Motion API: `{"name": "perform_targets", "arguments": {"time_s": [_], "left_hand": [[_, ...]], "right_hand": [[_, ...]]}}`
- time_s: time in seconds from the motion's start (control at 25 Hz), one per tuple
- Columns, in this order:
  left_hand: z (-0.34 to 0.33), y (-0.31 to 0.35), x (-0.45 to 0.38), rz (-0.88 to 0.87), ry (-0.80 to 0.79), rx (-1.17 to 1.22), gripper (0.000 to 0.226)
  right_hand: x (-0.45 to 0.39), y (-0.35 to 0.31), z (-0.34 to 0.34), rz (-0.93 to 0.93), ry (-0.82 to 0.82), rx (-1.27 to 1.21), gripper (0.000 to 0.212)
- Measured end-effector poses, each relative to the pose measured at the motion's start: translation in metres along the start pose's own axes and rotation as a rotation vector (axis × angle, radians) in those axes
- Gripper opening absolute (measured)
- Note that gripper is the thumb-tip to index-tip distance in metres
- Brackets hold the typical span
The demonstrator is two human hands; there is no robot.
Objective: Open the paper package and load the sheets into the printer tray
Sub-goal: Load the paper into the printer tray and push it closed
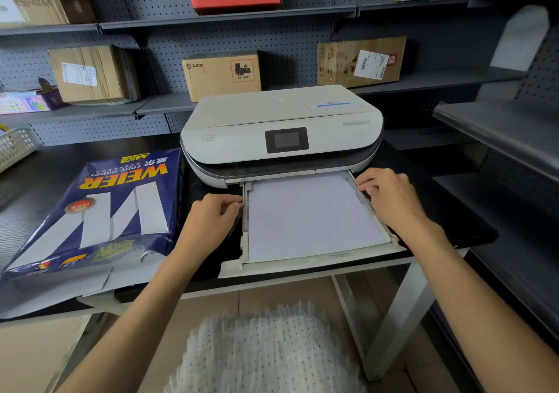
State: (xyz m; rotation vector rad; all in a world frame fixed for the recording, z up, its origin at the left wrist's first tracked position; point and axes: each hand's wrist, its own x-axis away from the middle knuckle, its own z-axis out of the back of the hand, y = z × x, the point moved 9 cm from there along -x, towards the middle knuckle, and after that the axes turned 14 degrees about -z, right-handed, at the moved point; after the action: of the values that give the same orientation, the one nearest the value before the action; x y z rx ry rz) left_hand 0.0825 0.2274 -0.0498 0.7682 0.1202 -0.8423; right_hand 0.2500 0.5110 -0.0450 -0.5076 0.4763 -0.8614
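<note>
the left hand [211, 220] pinches the left side rail of the pulled-out printer tray [317, 264] with curled fingers, while the right hand [390, 202] rests on the right rail, its fingers bent over the edge, seemingly to square the stack between both sides. from the head view, the sheets [308, 217] already lie flat inside the tray, their far edge tucked under the mouth of the printer [281, 132], so the loading looks nearly finished and what remains is likely snugging the guides and sliding the tray home. the paper package [99, 211] sits just left of the printer on the black table [453, 208], its near end torn open toward the person, placed within easy reach for drawing out more. cardboard boxes [220, 74] line the shelves behind.
</note>
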Motion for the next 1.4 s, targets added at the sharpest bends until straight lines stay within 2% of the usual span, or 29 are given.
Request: {"name": "perform_targets", "arguments": {"time_s": [0.2, 0.6, 1.4], "left_hand": [[-0.002, -0.011, -0.003, 0.069, -0.018, 0.119, 0.031], [-0.006, -0.016, 0.001, 0.059, -0.023, 0.194, 0.032], [-0.01, -0.023, 0.0, 0.087, -0.007, 0.304, 0.032]], "right_hand": [[-0.007, 0.006, -0.002, -0.007, 0.013, -0.055, 0.032], [-0.007, 0.007, 0.0, -0.005, 0.043, -0.11, 0.019], [-0.008, 0.009, 0.0, -0.029, 0.058, -0.198, 0.017]]}}
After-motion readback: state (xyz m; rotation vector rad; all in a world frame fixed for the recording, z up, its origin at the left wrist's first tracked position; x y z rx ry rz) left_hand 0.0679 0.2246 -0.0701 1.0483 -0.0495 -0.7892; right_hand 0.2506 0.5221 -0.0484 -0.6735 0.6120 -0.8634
